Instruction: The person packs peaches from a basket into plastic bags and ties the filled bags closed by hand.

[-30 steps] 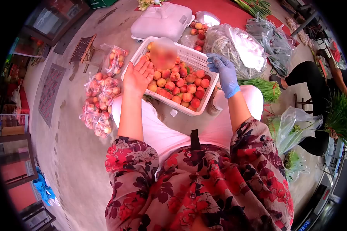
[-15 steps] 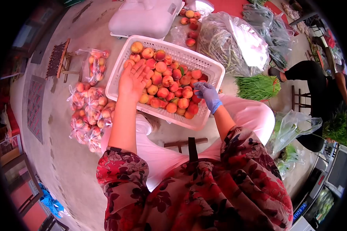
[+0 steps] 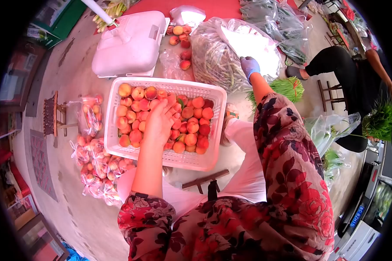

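A white perforated basket [image 3: 204, 162] full of peaches [image 3: 190, 139] stands in front of my knees. Over its middle hangs my left hand [image 3: 159, 120], bare, its fingers loosely bent and apart, with nothing visible in it. My right hand [image 3: 250, 66], in a blue glove, is right of the basket at the near edge of a stack of white plastic bags [image 3: 252, 41]. Its fingers are bent together; what they hold, if anything, is hidden. That stack lies on a large clear bag of long green vegetables [image 3: 213, 58].
Bagged peaches [image 3: 102, 167] lie left of the basket, near a small stool [image 3: 51, 114]. Behind it are a pink-white scale [image 3: 128, 45] and loose peaches [image 3: 185, 55]. Bundled greens [image 3: 287, 89] lie at right, where another person [image 3: 335, 61] sits holding greens.
My right hand has moved from the basket's right end out to the white bags. My left hand remains over the peaches, fingers now more bent. The view has shifted, too.
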The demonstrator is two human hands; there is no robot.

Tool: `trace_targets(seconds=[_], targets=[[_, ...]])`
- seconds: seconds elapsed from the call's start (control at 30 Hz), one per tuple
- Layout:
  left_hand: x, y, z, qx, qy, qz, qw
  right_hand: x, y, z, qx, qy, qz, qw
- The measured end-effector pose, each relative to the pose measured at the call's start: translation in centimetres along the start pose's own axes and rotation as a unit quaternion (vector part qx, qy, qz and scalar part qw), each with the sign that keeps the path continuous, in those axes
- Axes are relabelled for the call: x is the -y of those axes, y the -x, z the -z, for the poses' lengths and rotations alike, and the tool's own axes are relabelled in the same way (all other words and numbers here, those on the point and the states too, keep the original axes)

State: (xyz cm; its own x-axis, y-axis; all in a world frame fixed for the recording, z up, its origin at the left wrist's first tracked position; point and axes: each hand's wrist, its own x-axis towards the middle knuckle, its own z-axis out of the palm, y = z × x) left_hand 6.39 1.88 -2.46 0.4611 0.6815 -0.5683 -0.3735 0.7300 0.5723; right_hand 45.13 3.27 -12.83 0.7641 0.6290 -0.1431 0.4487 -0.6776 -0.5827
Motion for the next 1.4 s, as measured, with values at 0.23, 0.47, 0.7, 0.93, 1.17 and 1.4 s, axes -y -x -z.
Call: trace_targets(seconds=[0.23, 0.47, 0.7, 0.93, 1.17, 1.4], targets=[[3.6, -3.9, -3.3, 0.035, -0.058, 0.016, 0.998, -3.5, -6.4, 0.0, -0.156, 0.087, -0.099, 0.979], [8.7, -16.0, -15.3, 0.136, -0.071, 0.079, 0.985, -8.5, -9.7, -3.7, -0.045, -0.138, -0.092, 0.985], [11.5, -23.3, -18.1, 0.089, -0.129, 0.108, 0.982, -4.1, -4.7, 1.6, -0.166, 0.018, 0.462, 0.871], [14.6, -28.8, -14.6, -0.050, -0.184, 0.059, 0.980, -5.6, 0.9, 1.3, -0.043, -0.088, 0.576, 0.812], [13.0, -27.8, -16.2, -0.101, -0.330, -0.104, 0.933, -8.1, -3.6, 0.2, -0.015, 0.103, 0.326, 0.940], [4.8, -28.4, -12.9, -0.120, -0.049, -0.168, 0.977, -7.0, -5.6, 0.9, 0.014, 0.204, 0.179, 0.962]])
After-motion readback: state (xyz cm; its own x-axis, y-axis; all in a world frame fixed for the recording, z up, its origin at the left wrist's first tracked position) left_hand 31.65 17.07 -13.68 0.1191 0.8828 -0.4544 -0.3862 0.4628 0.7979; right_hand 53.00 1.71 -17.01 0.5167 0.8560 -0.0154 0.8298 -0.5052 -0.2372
